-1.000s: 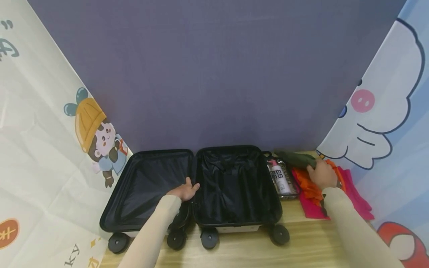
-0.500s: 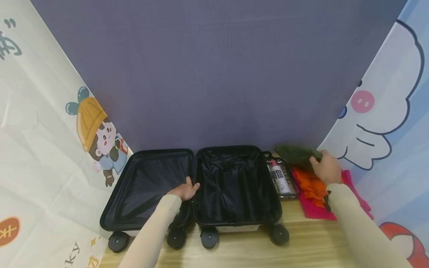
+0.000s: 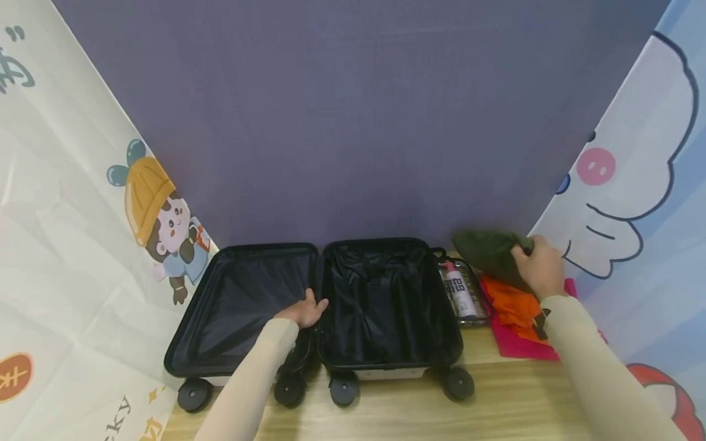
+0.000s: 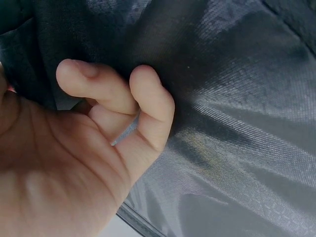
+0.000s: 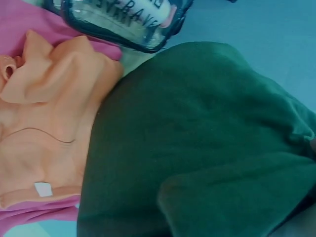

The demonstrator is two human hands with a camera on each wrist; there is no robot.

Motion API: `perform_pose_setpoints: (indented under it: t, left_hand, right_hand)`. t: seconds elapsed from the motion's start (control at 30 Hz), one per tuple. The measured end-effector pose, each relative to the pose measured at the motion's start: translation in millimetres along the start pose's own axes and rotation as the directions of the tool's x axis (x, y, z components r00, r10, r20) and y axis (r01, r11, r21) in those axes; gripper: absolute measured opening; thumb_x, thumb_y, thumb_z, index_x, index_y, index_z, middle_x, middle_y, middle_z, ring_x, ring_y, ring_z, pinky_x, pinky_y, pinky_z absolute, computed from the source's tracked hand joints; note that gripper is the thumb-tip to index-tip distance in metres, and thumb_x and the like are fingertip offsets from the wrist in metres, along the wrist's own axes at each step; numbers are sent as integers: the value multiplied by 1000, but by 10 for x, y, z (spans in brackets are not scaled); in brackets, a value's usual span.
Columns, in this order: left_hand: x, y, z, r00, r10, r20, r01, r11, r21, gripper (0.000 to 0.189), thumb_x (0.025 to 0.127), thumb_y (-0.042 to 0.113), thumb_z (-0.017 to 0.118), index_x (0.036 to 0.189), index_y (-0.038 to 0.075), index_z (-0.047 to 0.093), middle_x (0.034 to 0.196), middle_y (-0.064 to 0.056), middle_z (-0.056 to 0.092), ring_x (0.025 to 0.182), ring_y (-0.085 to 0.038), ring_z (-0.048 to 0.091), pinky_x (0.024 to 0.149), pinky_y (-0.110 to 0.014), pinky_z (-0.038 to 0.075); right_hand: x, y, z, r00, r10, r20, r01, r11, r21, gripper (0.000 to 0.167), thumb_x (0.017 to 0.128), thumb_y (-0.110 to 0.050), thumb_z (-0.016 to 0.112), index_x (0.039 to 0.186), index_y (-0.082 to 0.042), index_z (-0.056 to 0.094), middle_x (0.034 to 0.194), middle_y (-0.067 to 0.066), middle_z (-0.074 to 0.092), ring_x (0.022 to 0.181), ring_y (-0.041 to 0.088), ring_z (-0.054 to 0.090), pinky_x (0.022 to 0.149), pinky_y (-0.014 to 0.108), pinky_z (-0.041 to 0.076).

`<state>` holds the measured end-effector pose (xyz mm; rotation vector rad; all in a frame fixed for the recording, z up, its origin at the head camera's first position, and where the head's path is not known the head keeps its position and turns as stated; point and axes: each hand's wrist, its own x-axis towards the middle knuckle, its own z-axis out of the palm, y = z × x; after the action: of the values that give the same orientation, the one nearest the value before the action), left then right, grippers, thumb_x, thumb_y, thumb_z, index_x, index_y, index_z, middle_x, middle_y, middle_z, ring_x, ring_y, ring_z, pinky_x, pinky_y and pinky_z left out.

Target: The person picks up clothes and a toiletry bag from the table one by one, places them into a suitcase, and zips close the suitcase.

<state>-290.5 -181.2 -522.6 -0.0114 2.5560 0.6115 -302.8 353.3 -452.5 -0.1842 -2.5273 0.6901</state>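
My right hand (image 3: pixel 540 266) pinches the upper right part of a dark green folded cloth (image 3: pixel 488 248), which is lifted at that side. In the right wrist view the green cloth (image 5: pixel 163 128) fills the middle, beside an orange garment (image 5: pixel 49 113) with a small white tag. My left hand (image 3: pixel 303 311) rests at the seam between the two halves of an open black suitcase (image 3: pixel 380 306). Its fingers are loosely curled against the dark lining (image 4: pixel 237 123) in the left wrist view and hold nothing.
Right of the suitcase lies a clear zip pouch (image 3: pixel 482 318) with a white pump bottle (image 3: pixel 460 294) in it. Orange cloth (image 3: pixel 515 309) lies on pink cloth (image 3: pixel 521 349). A grey wall (image 3: pixel 353 122) stands behind the wooden tabletop (image 3: pixel 496 404), with printed sheets on both sides.
My right hand has moved back and slightly up, raising the green cloth off the orange garment and spreading it wider. My left hand stays where it was.
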Motion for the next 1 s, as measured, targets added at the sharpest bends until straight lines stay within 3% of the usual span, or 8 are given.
perform_pose_setpoints:
  t: [0.27, 0.57, 0.87, 1.0]
  left_hand:
    - [46, -8, 20, 1000, -12, 2, 12, 1000, -5, 84, 109, 54, 31, 161, -5, 1, 152, -34, 45, 142, -46, 46, 115, -57, 38]
    - [20, 4, 7, 1000, -15, -17, 15, 1000, 0, 82, 109, 53, 32, 161, -4, 3, 150, -34, 47, 140, -45, 49, 114, -56, 40]
    - [29, 2, 4, 1000, -17, 4, 16, 1000, 4, 82, 110, 52, 29, 162, -4, -2, 153, -34, 44, 142, -46, 46, 115, -57, 39]
    - [21, -1, 0, 1000, -22, 15, 22, 1000, -1, 82, 110, 52, 28, 162, -3, -3, 154, -33, 43, 143, -46, 45, 115, -57, 39]
  right_hand:
    - [27, -156, -109, 1000, -24, -5, 24, 1000, 6, 34, 97, -23, 60, 106, 9, 57, 89, 36, 63, 74, 55, 59, 64, 61, 44]
    - [75, -365, -216, 997, -61, 41, 61, 998, -12, 34, 98, -27, 60, 104, 7, 59, 84, 30, 62, 69, 45, 55, 59, 43, 37]
    - [76, -609, -312, 992, -102, 77, 103, 995, -10, 40, 99, -28, 59, 111, 10, 57, 94, 37, 65, 76, 52, 59, 66, 58, 43]
    - [77, -708, -338, 990, -119, 77, 120, 993, -5, 37, 100, -28, 59, 109, 8, 58, 91, 35, 66, 75, 51, 59, 64, 53, 42]
